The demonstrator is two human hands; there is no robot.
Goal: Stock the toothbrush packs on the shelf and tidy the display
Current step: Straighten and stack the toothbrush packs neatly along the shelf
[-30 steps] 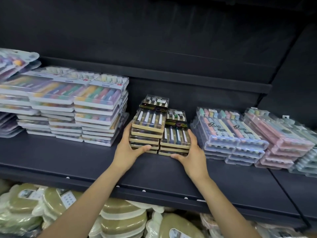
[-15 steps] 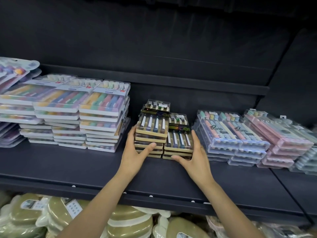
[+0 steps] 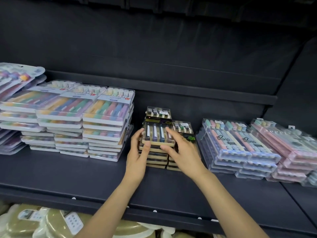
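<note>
Two hands, left hand and right hand. Two black-and-gold toothbrush stacks in the middle, three pastel stacks at left, two clear-cased stacks at right (packs per stack too blurred to count).

My forearms are bare, with no sleeves reaching them. My left hand wears nothing. My right hand wears a gold ring.

Both hands, left hand and right hand, now up around the top pack, seemingly gripping it.
</note>
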